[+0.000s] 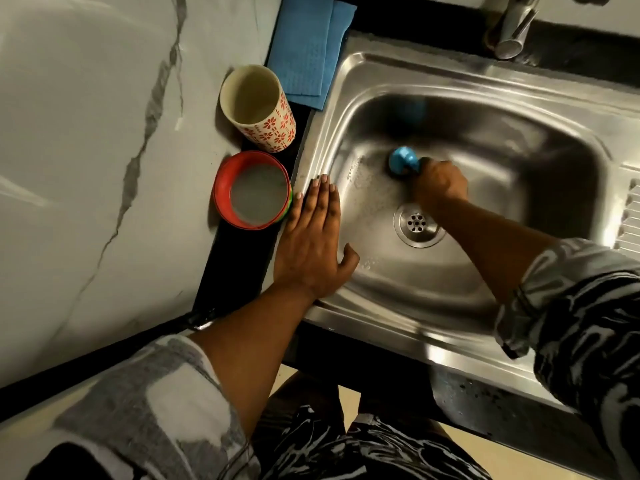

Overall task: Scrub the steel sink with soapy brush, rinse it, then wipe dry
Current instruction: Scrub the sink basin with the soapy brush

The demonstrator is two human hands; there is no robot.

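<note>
The steel sink [502, 84] fills the right half of the view, with its round drain [418, 222] near the middle of the basin. My right hand [440, 185] is down in the basin, closed around a blue brush [401, 161] whose head presses on the basin floor left of the drain. Soap bubbles lie on the steel beside the brush. My left hand [315, 240] rests flat on the sink's left rim, fingers spread, holding nothing.
A folded blue cloth [304, 50] lies on the counter at the sink's far left corner. A cream cup with red flowers [259, 109] and a red bowl of cloudy water [252, 192] stand left of the sink. The tap [512, 26] rises at the back. A marble counter [86, 150] spreads to the left.
</note>
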